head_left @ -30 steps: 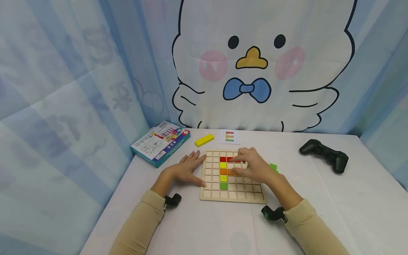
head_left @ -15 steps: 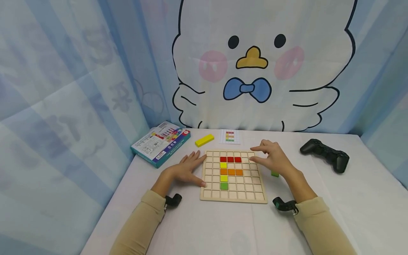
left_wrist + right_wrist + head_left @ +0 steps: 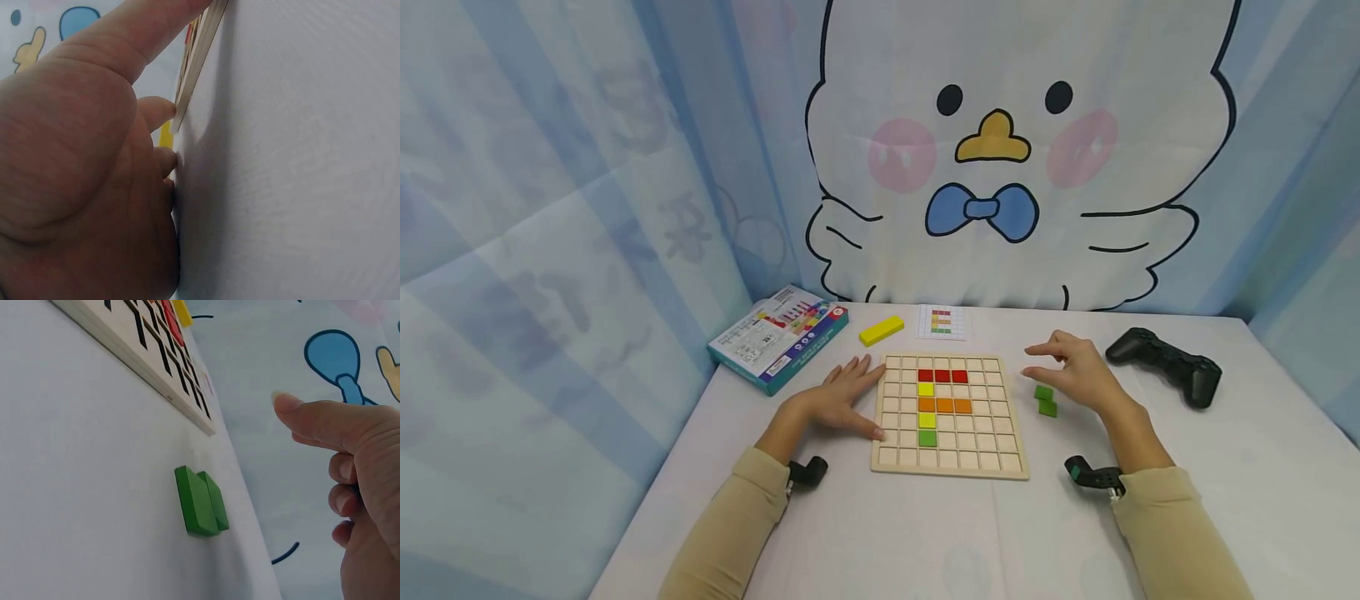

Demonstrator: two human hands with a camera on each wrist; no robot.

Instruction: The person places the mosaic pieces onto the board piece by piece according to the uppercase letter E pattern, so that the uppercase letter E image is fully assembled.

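Observation:
A wooden grid board (image 3: 989,461) lies on the white table. Set in its cells are red tiles (image 3: 942,376), orange tiles (image 3: 945,405), two yellow tiles (image 3: 927,389) and one green tile (image 3: 927,437). My left hand (image 3: 835,398) rests flat with spread fingers, thumb and index finger touching the board's left edge. Over the table right of the board, my right hand (image 3: 1078,372) holds nothing; thumb and index finger stand apart, the other fingers curled. Two loose green tiles (image 3: 197,503) lie side by side below it, outside the board.
Behind the board are a yellow block (image 3: 882,331) and a pattern card (image 3: 941,322) with coloured squares. A game box (image 3: 777,337) lies at the back left. A black game controller (image 3: 1165,364) sits at the right. Printed curtains (image 3: 992,275) border the table.
My right hand has moved away to the right, from above the orange tiles to beside the loose green tiles. The orange row is now uncovered. My left hand stays in place.

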